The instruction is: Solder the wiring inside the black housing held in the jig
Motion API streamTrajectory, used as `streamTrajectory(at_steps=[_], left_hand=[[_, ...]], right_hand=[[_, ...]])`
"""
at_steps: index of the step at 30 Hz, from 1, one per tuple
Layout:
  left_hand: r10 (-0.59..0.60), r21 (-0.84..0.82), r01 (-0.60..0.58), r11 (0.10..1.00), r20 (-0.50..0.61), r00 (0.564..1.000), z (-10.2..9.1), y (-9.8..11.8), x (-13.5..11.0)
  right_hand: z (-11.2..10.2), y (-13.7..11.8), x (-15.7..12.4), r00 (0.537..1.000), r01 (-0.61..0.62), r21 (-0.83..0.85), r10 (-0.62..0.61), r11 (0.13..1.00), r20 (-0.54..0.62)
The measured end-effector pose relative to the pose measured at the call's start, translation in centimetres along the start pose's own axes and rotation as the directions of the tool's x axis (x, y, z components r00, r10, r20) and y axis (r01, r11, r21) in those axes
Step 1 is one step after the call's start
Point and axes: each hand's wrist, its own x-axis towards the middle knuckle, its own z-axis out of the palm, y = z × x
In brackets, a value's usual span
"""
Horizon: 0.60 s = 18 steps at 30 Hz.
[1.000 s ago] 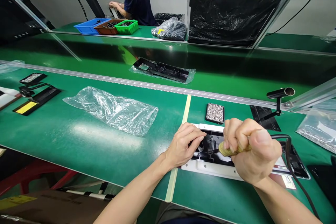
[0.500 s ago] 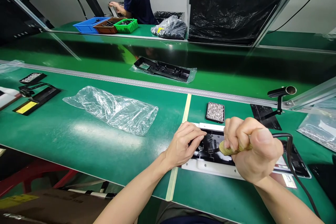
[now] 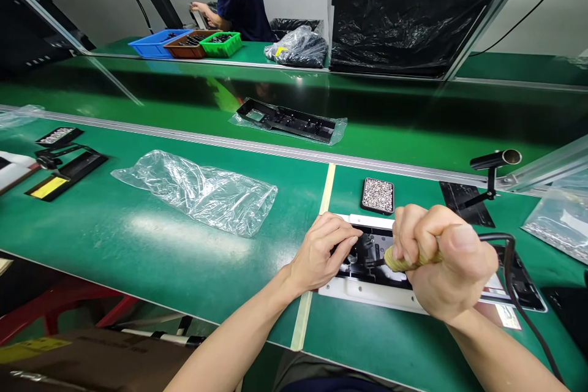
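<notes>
A black part (image 3: 367, 254) lies in a white fixture (image 3: 367, 294) on the green bench. My left hand (image 3: 321, 251) is closed in a pinch at the left end of that black part and holds it down. My right hand (image 3: 443, 263) is a fist wrapped round the yellowish handle of a corded tool (image 3: 399, 263), whose tip points left onto the part. The tool's black cable (image 3: 509, 269) loops off to the right. A small black tray of screws (image 3: 377, 195) sits just behind the fixture.
An empty clear plastic bag (image 3: 197, 191) lies to the left. A black tool stand (image 3: 487, 180) stands at the right, next to a bag of small parts (image 3: 555, 223). Another black part on plastic (image 3: 287, 121) rests on the belt. Across the line, a person (image 3: 239, 12) works by coloured bins (image 3: 188, 44).
Both hands stay at the black part in the same grips; only the camera has shifted slightly.
</notes>
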Motion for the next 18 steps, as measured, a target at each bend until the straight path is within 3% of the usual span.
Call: streamTrajectory(at_steps=[18], left_hand=[[0.016,0.009,-0.016,1.0,-0.012,1.0,0.25,-0.04,-0.04]], right_hand=[[-0.02,-0.07,-0.03,1.0,-0.027,0.021,0.027,0.999,-0.013]])
